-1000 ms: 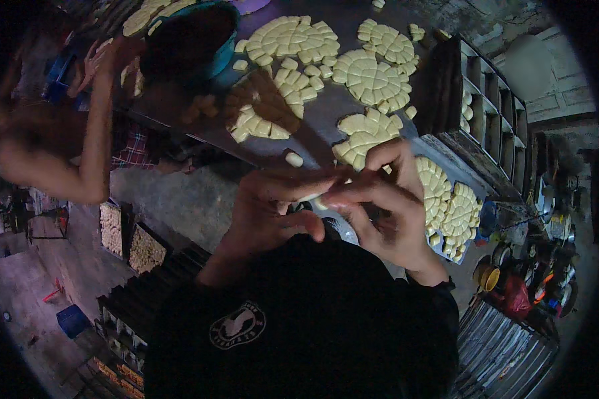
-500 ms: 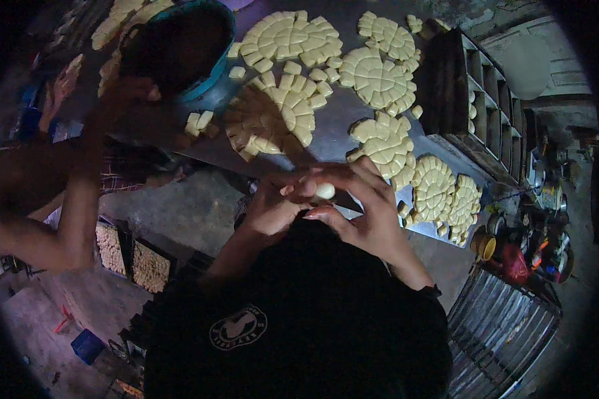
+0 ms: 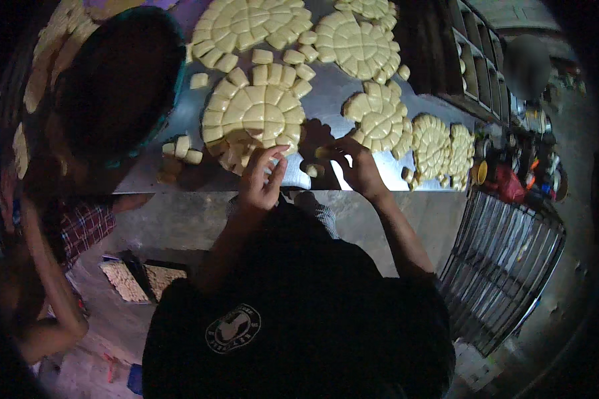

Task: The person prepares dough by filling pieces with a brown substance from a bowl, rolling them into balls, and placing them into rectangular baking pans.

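Note:
My left hand (image 3: 265, 178), fingers apart, is at the near edge of a round slab of pale dough (image 3: 253, 116) scored into pieces. Nothing shows in its grasp. Over the metal table (image 3: 186, 179), my right hand (image 3: 361, 171) pinches a small dough piece (image 3: 322, 152) at its fingertips. Between my hands, a small dough ball (image 3: 312, 170) lies near the table's front edge. Farther right is another cut dough slab (image 3: 377, 118). Shadow covers part of the tabletop around my fingers.
More cut slabs (image 3: 429, 146) spread right and far. A large dark basin with a teal rim (image 3: 180, 73) stands left, beside a co-worker's arm (image 3: 53, 266). Loose dough pieces (image 3: 183, 147) lie nearby. A wooden compartment rack (image 3: 476, 66) stands far right; a slatted metal rack (image 3: 502, 259) is below.
My hands have parted and reached forward from in front of my chest, where they held a dough ball. A ball now lies on the table. The view has shifted; the co-worker's arm is lower.

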Demonstrator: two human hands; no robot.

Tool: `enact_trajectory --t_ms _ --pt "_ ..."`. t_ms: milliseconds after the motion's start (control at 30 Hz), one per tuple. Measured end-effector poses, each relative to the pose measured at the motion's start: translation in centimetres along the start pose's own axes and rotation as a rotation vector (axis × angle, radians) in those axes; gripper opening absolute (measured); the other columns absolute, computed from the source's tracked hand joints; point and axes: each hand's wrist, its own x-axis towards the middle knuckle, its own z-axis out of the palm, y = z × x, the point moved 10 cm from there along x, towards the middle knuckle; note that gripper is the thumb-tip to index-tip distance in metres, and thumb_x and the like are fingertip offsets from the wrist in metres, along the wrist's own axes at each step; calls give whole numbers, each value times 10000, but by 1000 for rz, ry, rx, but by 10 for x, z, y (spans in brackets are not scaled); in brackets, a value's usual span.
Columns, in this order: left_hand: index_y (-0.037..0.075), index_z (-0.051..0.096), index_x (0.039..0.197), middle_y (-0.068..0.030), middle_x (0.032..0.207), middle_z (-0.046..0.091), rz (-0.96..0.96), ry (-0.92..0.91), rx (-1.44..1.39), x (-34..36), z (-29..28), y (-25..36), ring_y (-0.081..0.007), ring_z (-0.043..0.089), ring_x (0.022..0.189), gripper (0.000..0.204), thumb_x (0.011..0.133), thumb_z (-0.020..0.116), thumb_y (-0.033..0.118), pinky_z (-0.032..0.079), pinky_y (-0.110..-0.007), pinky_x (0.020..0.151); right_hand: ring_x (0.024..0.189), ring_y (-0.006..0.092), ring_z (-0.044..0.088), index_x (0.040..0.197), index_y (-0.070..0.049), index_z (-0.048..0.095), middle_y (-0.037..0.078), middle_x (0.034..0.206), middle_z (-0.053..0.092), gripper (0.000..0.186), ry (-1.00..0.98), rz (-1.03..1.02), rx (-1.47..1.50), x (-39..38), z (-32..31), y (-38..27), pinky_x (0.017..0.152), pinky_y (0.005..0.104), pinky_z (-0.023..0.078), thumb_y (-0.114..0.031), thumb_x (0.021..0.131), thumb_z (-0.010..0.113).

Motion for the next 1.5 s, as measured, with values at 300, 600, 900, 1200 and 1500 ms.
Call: enact_trajectory --t_ms 300,600,900,1200,1500 --pt "94 543 1277 -117 1205 544 206 -614 612 32 89 11 -343 562 1129 551 779 768 167 476 -440 953 1190 352 567 1124 -57 686 165 1209 644 335 -102 -216 -422 -6 -33 22 1035 416 440 -35 813 565" --pt "77 574 1011 -94 1100 521 423 -838 818 22 139 -27 -337 543 1033 422 640 770 38 472 -428 876 1236 342 547 1237 -33 605 161 1231 615 385 -249 -851 -429 -8 -39 32 974 400 486 -92 858 569" --pt "82 595 1201 -125 1259 521 510 -384 1005 7 121 52 -314 542 1145 440 809 751 208 455 -404 953 829 113 576 1140 -28 645 51 920 657 296 -42 -254 637 -12 -144 -67 745 273 478 -3 852 707" --pt "4 551 1276 -198 1226 532 931 582 455 -69 51 207 -322 579 1113 443 980 514 332 488 -443 916 1018 177 646 1045 -13 720 99 1112 690 266 -76 -528 726 -14 -115 -173 882 308 518 43 786 748" --pt "5 497 1291 -184 1028 633 1399 241 -64 -85 -53 192 -306 644 955 591 897 667 412 502 -418 871 1002 145 607 1488 -64 333 76 1096 649 769 -423 -269 925 8 40 -261 909 276 478 -55 842 749"
